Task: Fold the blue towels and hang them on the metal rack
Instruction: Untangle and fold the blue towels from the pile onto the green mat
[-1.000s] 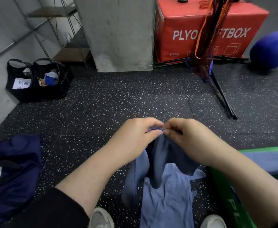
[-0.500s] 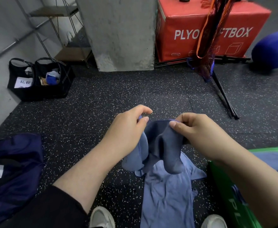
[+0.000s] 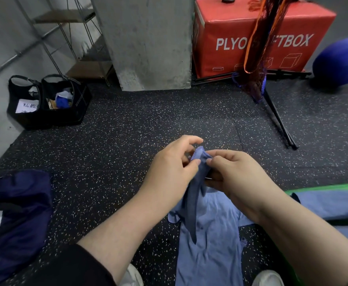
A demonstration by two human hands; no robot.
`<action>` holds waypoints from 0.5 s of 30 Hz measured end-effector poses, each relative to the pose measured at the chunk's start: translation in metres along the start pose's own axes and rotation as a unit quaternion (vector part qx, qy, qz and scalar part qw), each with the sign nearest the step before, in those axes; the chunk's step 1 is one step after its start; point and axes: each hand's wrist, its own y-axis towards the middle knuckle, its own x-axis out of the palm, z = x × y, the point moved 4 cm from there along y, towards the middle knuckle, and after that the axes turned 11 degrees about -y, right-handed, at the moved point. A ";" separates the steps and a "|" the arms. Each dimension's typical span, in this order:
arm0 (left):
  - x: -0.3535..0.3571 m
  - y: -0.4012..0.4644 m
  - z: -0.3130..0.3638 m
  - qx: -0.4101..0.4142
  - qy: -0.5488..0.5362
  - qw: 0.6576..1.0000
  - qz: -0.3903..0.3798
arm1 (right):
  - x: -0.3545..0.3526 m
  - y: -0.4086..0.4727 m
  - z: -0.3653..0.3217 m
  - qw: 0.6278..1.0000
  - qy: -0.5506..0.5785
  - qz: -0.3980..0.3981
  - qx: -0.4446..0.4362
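Observation:
A blue towel (image 3: 210, 240) hangs from both hands in front of me, its lower part spread on the speckled floor between my shoes. My left hand (image 3: 173, 172) pinches the towel's top edge between thumb and fingers. My right hand (image 3: 235, 174) pinches the same edge right beside it, the fingertips almost touching. The gathered edge sticks up between the two hands. More blue towels (image 3: 332, 201) lie on a green-edged surface at the right. A metal shelf rack (image 3: 66, 38) stands at the back left by the wall.
A concrete pillar (image 3: 148, 42) rises at the back centre, with a red plyo box (image 3: 257, 38) to its right. An orange-black net on a black stand (image 3: 259, 48) hangs in front of the box. Further off are a blue ball (image 3: 340, 60), two black bags (image 3: 45, 100) and a navy bag (image 3: 14, 219).
Half a second ago my hands held the top edge apart; now they have come back together, bunching the towel into a narrow hanging strip.

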 end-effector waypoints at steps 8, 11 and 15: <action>-0.003 -0.001 -0.002 -0.051 -0.078 0.992 0.079 | 0.000 -0.001 -0.002 0.999 0.045 0.014 0.002; -0.008 -0.001 -0.002 -0.055 -0.085 0.987 0.124 | 0.001 -0.003 -0.004 0.998 0.051 0.031 0.006; -0.009 0.002 -0.004 -0.051 -0.064 0.988 0.131 | 0.000 -0.002 -0.003 0.998 0.050 0.033 0.006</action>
